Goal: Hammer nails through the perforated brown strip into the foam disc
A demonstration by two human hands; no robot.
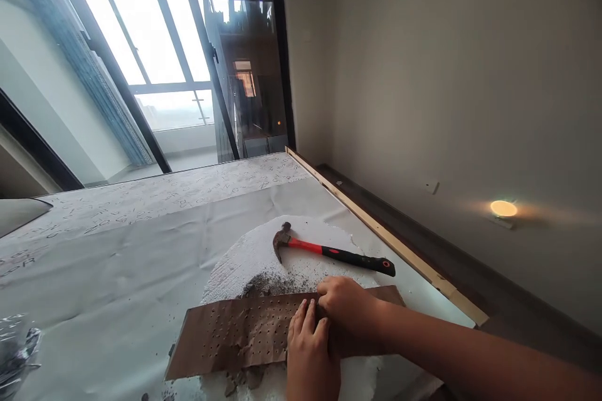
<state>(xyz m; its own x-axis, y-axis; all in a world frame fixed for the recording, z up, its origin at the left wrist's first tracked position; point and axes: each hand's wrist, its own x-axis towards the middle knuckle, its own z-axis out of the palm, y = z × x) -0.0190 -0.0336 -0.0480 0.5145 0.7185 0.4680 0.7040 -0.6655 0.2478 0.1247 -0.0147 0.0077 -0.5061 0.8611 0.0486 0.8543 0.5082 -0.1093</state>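
Pressing flat, the left hand (310,351) steadies the perforated board (244,332) while the right hand (345,304) pinches something small I cannot make out. Judging by this, a nail is being placed; the hammer (329,252) at 12 o'clock comes next.

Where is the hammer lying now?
The hammer lies on the white foam block, just beyond the brown perforated board and the right hand.

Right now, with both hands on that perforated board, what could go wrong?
1. Grey debris by the perforated board could scatter if the left hand or right hand shifts it.
2. The white foam disc under the board may crumble.
3. The hammer lies close and might get knocked.
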